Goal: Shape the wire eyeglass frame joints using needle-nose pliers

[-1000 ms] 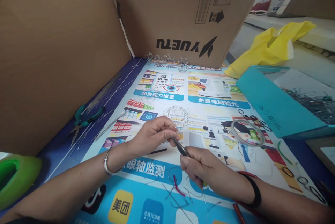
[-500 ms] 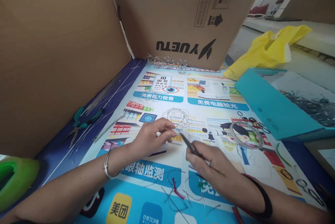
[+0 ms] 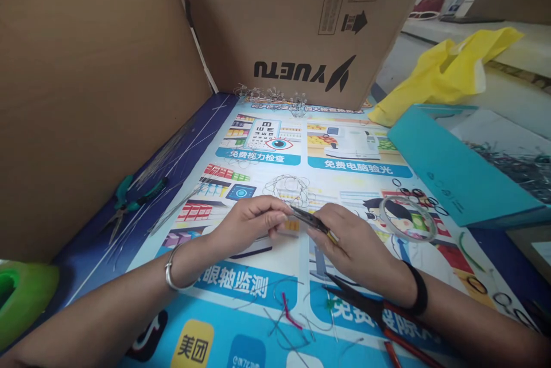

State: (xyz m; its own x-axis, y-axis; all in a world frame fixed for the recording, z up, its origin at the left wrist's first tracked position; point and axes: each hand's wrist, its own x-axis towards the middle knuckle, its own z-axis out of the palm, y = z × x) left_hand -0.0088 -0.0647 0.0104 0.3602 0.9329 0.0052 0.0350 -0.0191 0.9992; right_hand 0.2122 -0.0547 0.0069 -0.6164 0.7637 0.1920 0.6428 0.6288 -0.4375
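Your left hand [image 3: 256,221] has its thumb and forefinger together; whatever sits between them is too small to tell. Your right hand [image 3: 355,253] is clamped on 1 pair of slim dark metal pliers with yellow on the handle [image 3: 313,220]. The pliers lie between your 2 hands, over the white and blue printed sheet [image 3: 305,144], with their tips right at your left fingertips; you cannot tell if they touch. Just behind your fingers, a loose circle of thin silver wire [image 3: 287,189] lies on the sheet.

Under your right wrist, the black-bladed, red-handled scissors [image 3: 365,302] point towards the loose wire scraps, near 1 magenta strip [image 3: 290,313]. To your right are a clear round ring [image 3: 431,224], and a teal box [image 3: 430,155] holding a tangle of thin pieces. On your left, teal-handled pliers [image 3: 124,190] rest open on the blue surface [image 3: 86,247].
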